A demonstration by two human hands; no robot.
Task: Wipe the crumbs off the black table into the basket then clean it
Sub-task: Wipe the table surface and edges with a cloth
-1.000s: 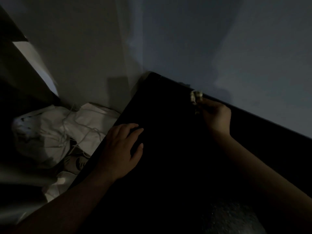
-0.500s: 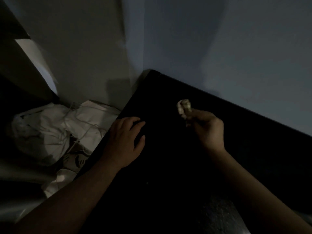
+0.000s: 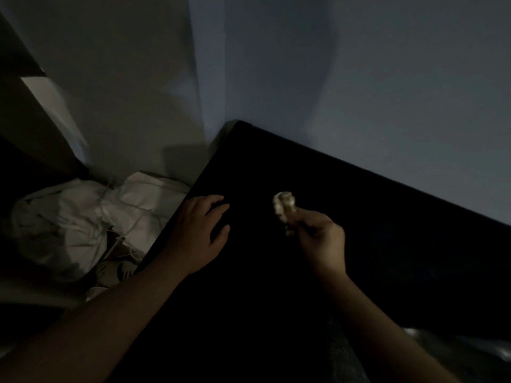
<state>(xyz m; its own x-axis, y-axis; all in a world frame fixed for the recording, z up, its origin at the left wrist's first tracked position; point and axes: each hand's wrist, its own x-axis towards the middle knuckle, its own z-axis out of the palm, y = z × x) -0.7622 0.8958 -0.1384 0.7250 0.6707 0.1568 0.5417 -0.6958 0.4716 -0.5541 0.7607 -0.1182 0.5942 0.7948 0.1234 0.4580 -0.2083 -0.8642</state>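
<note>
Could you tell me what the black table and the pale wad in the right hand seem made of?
The black table looks like a hard, smooth board with a matt finish: straight edges, rounded corner, hardly any shine; wood or laminate, the dim light leaves open. The pale wad pinched by the right hand looks like crumpled tissue or paper: off-white, creased, irregular.

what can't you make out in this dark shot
Head view:
- Any crumbs on the black table: the top is too dark.
- What the pale wad pinched by the right hand is: too blurred, tissue or cloth.
- The basket: no rim shows; dimness hides what the white heap left of the table is.
</note>
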